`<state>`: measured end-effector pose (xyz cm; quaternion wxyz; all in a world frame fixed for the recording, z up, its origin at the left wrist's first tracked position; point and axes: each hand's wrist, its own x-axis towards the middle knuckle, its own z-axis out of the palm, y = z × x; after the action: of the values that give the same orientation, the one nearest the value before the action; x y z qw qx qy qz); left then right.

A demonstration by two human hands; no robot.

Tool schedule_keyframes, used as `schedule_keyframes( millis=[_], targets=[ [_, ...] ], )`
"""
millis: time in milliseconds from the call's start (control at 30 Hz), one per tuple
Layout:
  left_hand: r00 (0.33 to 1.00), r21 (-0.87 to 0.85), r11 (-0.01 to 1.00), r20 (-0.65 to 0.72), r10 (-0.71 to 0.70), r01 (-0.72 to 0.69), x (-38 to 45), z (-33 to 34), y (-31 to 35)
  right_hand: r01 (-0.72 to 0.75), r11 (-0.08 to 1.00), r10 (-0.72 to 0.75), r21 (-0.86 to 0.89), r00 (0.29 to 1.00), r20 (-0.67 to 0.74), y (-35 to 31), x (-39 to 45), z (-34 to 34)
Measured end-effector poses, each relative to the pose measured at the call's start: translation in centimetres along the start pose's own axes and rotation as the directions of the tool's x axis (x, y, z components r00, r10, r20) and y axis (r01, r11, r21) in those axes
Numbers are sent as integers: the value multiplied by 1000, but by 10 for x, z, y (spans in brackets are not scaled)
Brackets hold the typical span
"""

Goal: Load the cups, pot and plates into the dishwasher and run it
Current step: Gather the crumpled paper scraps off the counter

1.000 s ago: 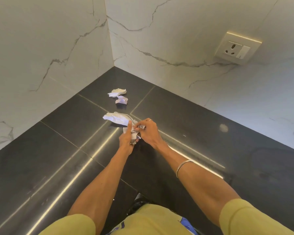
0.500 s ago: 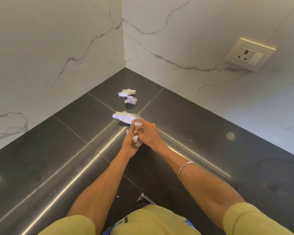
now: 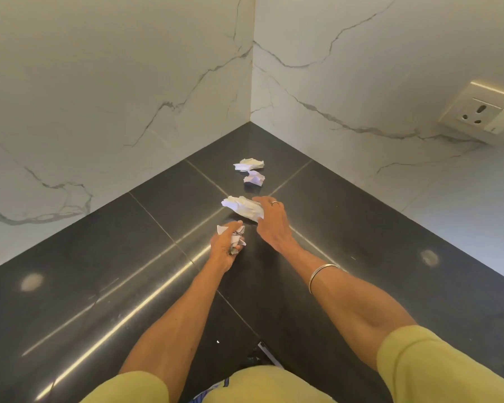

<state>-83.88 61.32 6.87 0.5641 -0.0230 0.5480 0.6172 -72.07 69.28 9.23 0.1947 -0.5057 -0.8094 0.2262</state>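
Note:
No cup, pot, plate or dishwasher is in view. My left hand point(image 3: 226, 245) grips a crumpled wad of paper point(image 3: 237, 238) just above the black countertop point(image 3: 99, 257). My right hand point(image 3: 271, 221) reaches forward and closes its fingers on a larger crumpled white paper point(image 3: 242, 207) lying on the counter. Two smaller crumpled paper scraps point(image 3: 249, 164) point(image 3: 254, 178) lie further back toward the corner.
White marble walls meet in a corner point(image 3: 252, 82) behind the counter. A wall socket with a switch point(image 3: 486, 114) sits on the right wall. The counter's front edge runs by my body at the bottom.
My hands were together working one paper wad; now they have separated. The left keeps the wad, and the right has moved forward onto the larger paper.

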Motion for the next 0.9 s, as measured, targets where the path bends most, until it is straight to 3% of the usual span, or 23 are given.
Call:
schedule_keyframes(
  millis=[133, 567, 800, 900],
  targets=[
    [999, 60, 997, -1, 39, -38, 0, -1, -4, -36, 999, 36, -9, 994, 106, 1, 11, 5],
    [998, 23, 999, 45, 31, -33, 5, -2, -2, -89, 992, 92, -90, 995, 28, 4, 7, -2],
    [997, 4, 1000, 70, -25, 25, 6, -4, -3, -285, 920, 285, 269, 958, 39, 12, 1, -6],
    [996, 61, 998, 76, -38, 33, 1, -3, -2, -240, 943, 234, 231, 971, 55, 9, -2, -11]
  ],
)
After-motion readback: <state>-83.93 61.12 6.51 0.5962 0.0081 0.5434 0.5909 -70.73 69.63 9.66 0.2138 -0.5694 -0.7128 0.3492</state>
